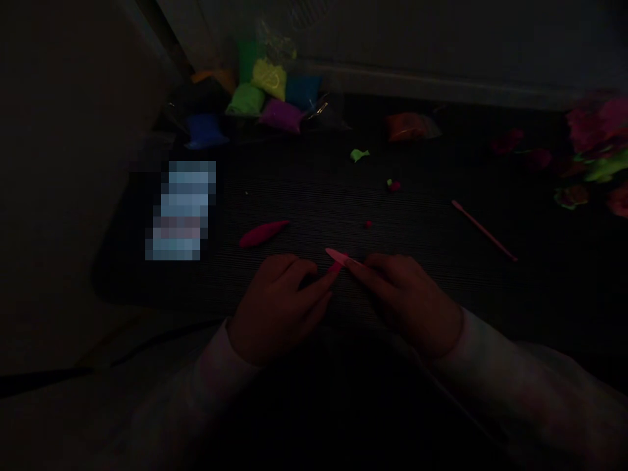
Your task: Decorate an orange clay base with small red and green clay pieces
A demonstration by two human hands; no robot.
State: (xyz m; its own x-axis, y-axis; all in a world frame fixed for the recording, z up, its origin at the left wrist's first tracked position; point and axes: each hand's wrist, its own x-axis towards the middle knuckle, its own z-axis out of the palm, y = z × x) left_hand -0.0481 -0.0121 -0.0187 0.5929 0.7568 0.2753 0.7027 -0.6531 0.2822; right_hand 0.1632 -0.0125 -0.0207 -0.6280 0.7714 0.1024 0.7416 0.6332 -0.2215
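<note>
The scene is very dark. My left hand [279,297] and my right hand [405,294] meet near the front edge of a dark table [314,196]. The right hand pinches a thin pink modelling tool [343,258] whose tip points left. The left hand's fingers are closed around a small pink clay piece [336,267] right under that tool. A leaf-shaped pink clay piece [262,233] lies just beyond the left hand.
Bags of coloured clay [267,98] are piled at the back left. A pink stick tool [483,230] lies to the right. Small clay scraps [360,155] dot the middle. Clay flowers [596,154] sit at the far right. A blurred bright screen [181,209] lies left.
</note>
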